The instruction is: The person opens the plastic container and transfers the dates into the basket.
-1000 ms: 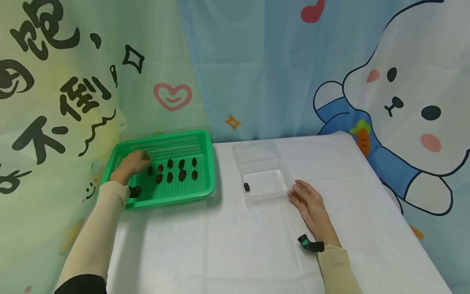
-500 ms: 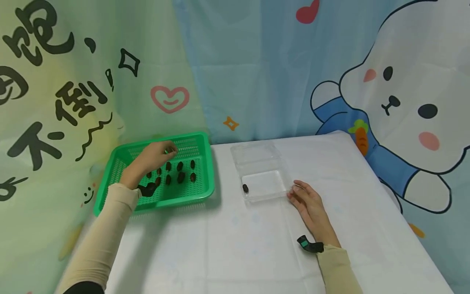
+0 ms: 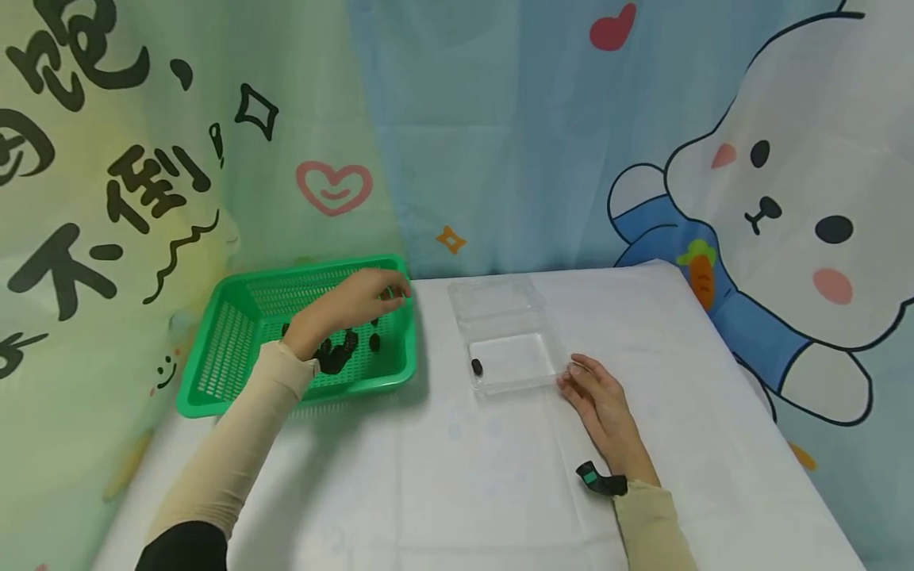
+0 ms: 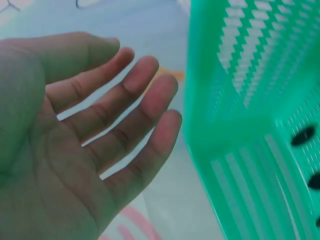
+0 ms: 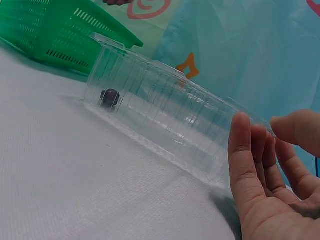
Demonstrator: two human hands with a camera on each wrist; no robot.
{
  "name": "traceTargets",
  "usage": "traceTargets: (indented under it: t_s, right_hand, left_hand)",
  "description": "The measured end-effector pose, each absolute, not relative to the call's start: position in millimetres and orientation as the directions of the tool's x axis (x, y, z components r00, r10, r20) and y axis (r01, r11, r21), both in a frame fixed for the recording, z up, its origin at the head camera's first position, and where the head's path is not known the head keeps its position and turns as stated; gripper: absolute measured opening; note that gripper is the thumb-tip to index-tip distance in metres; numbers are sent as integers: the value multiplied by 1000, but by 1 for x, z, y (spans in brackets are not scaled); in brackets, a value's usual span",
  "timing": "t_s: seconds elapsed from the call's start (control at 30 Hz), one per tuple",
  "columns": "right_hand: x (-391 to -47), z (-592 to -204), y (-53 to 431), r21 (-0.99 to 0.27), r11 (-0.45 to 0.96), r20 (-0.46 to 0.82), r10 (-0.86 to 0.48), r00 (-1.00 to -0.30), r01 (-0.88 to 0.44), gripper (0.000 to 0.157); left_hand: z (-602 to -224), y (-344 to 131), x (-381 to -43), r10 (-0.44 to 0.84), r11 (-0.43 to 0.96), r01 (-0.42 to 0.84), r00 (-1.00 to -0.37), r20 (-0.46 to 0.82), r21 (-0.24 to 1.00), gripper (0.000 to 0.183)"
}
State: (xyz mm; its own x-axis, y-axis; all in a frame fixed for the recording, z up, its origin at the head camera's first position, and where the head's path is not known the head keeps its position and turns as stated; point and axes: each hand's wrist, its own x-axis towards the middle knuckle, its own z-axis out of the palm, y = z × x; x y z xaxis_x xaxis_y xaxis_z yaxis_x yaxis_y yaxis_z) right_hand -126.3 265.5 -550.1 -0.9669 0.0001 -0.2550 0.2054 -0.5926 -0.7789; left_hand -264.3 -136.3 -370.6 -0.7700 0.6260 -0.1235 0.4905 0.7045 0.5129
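My left hand (image 3: pixel 357 301) hovers over the right part of a green plastic basket (image 3: pixel 228 373). In the left wrist view its palm and loosely bent fingers (image 4: pixel 162 132) show nothing held, beside the basket wall. Several dark brown, date-like ovals (image 3: pixel 374 342) lie on the basket floor, partly hidden by the hand and wrist. My right hand (image 3: pixel 600 408) holds the right edge of a clear plastic box (image 3: pixel 510 361), thumb at its rim and fingers against the side. Its hinged lid (image 3: pixel 500 305) lies folded back. One dark oval (image 5: pixel 110 98) sits at the box's left end.
A white cloth (image 3: pixel 464 484) covers the table. Behind it hangs a printed curtain (image 3: pixel 457 135) with a cartoon bear, close to the basket's back rim. A black wrist device (image 3: pixel 601 480) sits on the right wrist.
My left hand has moved rightward across the basket, from its left end to the right rim. My right hand stays at the box, and the oval in the box has not moved.
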Motion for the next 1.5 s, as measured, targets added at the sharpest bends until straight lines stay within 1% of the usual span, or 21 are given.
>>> traceTargets:
  t_s: [0.2,0.37,0.57,0.8,1.03,1.1,1.2,1.37,1.5]
  right_hand:
    - [-123,-554,265,-757,-624,-253,7,-968,193,29]
    - [-125,-554,265,-749,-635,-247,8,-969,186,26]
    - [-126,-550,267,-754,-629,-240,-3,-971,188,30]
    - [-124,-550,270,-762,-620,-246,6,-969,189,24]
    - [-127,-553,266,-739,-648,-240,-5,-971,186,24]
    - [-127,-553,265,-735,-652,-242,-1,-970,184,24]
    - [-126,-552,265,-740,-648,-239,1,-971,182,26]
    - [-127,-552,265,-746,-641,-237,-1,-972,182,26]
    - [-128,-553,265,-742,-645,-241,3,-970,182,25]
  left_hand:
    - [-377,-100,-268,720,640,574,-681,-137,511,17]
    - [-387,-77,-271,771,598,612,-616,-163,517,16]
    - [-397,-57,-271,794,586,616,-565,-224,527,17]
    - [-411,-30,-269,804,588,624,-521,-287,514,20]
    - [-427,-9,-267,798,603,638,-464,-386,479,26]
    - [-431,-3,-266,784,617,654,-460,-417,438,28]
    - [-435,3,-264,748,654,660,-490,-448,370,31]
    - [-438,8,-262,717,684,664,-538,-443,302,32]
    - [-440,10,-261,715,683,681,-548,-434,265,30]
